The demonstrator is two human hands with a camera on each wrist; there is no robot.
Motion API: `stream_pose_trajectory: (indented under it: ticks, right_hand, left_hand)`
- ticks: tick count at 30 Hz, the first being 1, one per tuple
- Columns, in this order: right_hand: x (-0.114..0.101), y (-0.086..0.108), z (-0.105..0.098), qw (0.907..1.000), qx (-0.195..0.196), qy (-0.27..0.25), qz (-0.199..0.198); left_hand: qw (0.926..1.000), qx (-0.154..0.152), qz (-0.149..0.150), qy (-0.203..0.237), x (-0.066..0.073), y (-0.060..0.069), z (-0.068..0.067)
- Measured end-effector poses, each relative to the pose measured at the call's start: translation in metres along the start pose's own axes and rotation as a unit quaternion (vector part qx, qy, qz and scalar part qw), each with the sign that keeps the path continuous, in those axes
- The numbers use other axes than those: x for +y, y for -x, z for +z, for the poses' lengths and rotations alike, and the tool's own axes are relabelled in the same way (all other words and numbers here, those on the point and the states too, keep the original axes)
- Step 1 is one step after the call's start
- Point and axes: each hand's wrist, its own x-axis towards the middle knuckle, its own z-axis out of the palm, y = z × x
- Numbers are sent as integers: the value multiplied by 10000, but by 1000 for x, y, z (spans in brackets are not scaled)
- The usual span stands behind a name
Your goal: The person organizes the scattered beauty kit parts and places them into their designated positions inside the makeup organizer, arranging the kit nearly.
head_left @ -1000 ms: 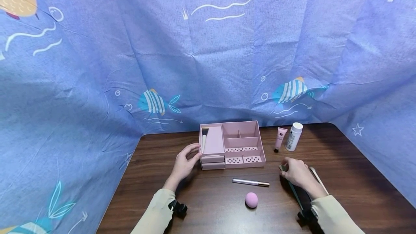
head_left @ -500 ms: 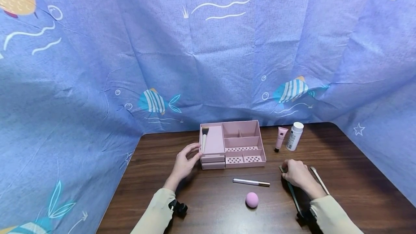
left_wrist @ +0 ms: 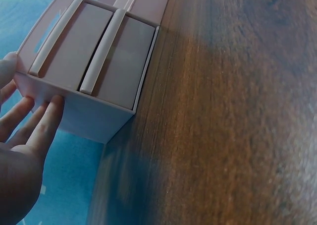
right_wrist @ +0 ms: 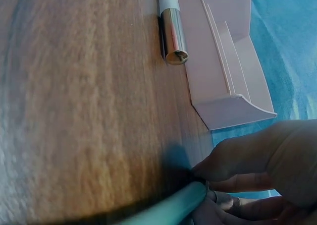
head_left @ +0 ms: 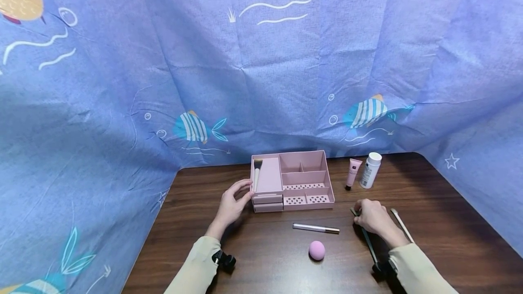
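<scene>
My left hand touches the left side of a pink desktop organizer, its fingers extended. In the left wrist view, fingertips rest on the organizer's side wall near two drawers. A makeup brush lies on the organizer's flat top. At the right, my right hand pinches a slim item with a long green handle; my fingers hide part of it, and its kind is unclear. In the right wrist view, its rounded pale-green end shows beside my fingertips.
A silver pen-like tube and a pink ball-shaped sponge lie mid-table. Behind my right hand are a small pink tube and a white bottle. Another slim brush lies right of that hand. A blue curtain hangs behind.
My right wrist has shifted slightly left, along with the green handle's near end, and more of the slim brush at the right shows. My left hand stays at the organizer.
</scene>
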Motion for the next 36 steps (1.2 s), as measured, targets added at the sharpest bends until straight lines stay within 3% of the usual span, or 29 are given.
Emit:
stream_pose_trajectory:
  ticks: [8,15,22,30,36]
  right_hand:
    - [1,-4,-1,9998,-93,-85,165]
    - [5,-6,0,9995,171,-236,92]
    - [3,-6,-5,9987,345,-384,12]
    - [-9,-9,-16,9948,811,-579,-196]
    - [-22,-13,-23,9919,1012,-677,-357]
  left_hand:
    - [10000,38,82,-11,1,-1,0]
    - [10000,43,22,32,2,-1,1]
    - [9998,54,192,-8,2,0,2]
    - [10000,-23,-29,62,2,-1,1]
    - [9997,-10,-174,-155,3,1,0]
